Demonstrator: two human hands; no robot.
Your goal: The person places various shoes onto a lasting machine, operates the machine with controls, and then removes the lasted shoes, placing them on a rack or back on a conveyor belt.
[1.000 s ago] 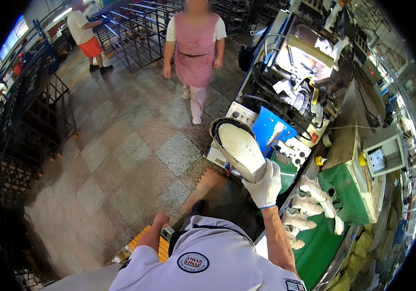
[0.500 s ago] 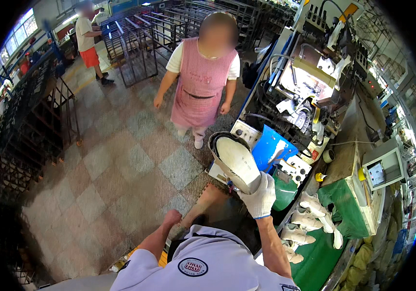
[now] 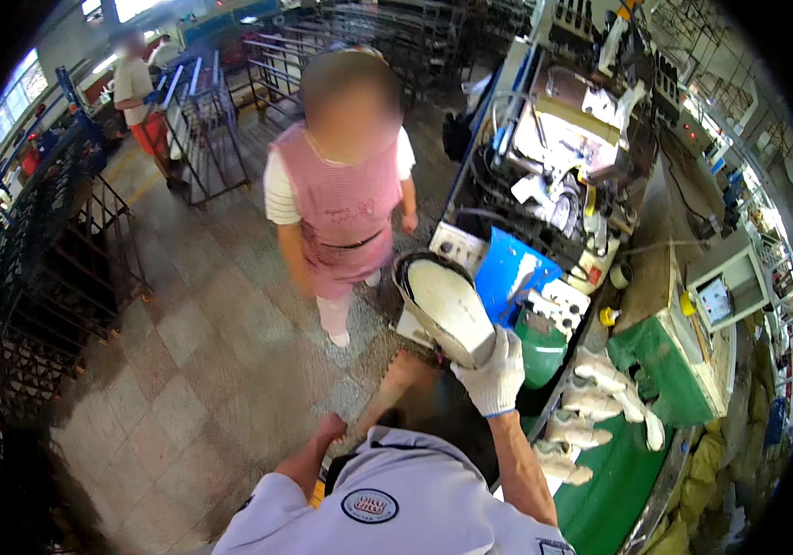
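A person in a pink apron (image 3: 345, 199) stands on the tiled floor (image 3: 184, 407). Beyond, at upper left, a second person (image 3: 134, 92) in red shorts stands beside a metal rack (image 3: 200, 125); a window (image 3: 19, 97) shows farther left. A dark rack (image 3: 54, 287) lines the left side; at right are a grey box (image 3: 759, 277) and yellowish sacks (image 3: 709, 467).

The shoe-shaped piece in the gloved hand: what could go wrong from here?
The right hand grips the shoe-shaped piece near one end only, so it might slip. Its far end could knock the blue panel close by. A person in a pink apron is ahead; a forward swing might bump them.
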